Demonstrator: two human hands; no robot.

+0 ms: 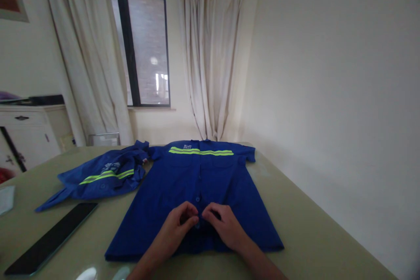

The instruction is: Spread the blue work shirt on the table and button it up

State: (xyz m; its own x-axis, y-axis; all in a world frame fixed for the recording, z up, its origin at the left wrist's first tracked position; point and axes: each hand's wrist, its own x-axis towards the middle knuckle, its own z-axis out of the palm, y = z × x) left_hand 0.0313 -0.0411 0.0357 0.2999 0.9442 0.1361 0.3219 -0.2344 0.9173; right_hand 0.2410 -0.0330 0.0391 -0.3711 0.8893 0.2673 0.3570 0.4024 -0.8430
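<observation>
A blue shirt (226, 188) lies flat on the table (308, 227), front side up, right before the person. Its collar points away toward the curtain (210, 52) and its hem lies toward the person, so the long axis runs straight out from the body, along the line of buttons. A yellow-green stripe (216, 153) crosses the chest, square to that axis, and the short sleeves stick out to either side at the far end.

The left hand (173, 223) and right hand (229, 225) are over the lower front, one on each side of the button line, just beside each other. Both are curled, thumb and fingertips brought close together (whether cloth or a button is pinched between them, I cannot tell).

The collar end reaches about to the table's far edge. To the right, bare tabletop widens toward the person, between the shirt's side and the wall (344, 96). On the left, a second shirt (105, 175) lies rumpled close by the first one's sleeve, which leaves little room there. Nearer the person, a strip of bare table separates the hem's left corner from a long black slab (52, 238), lying aslant.
</observation>
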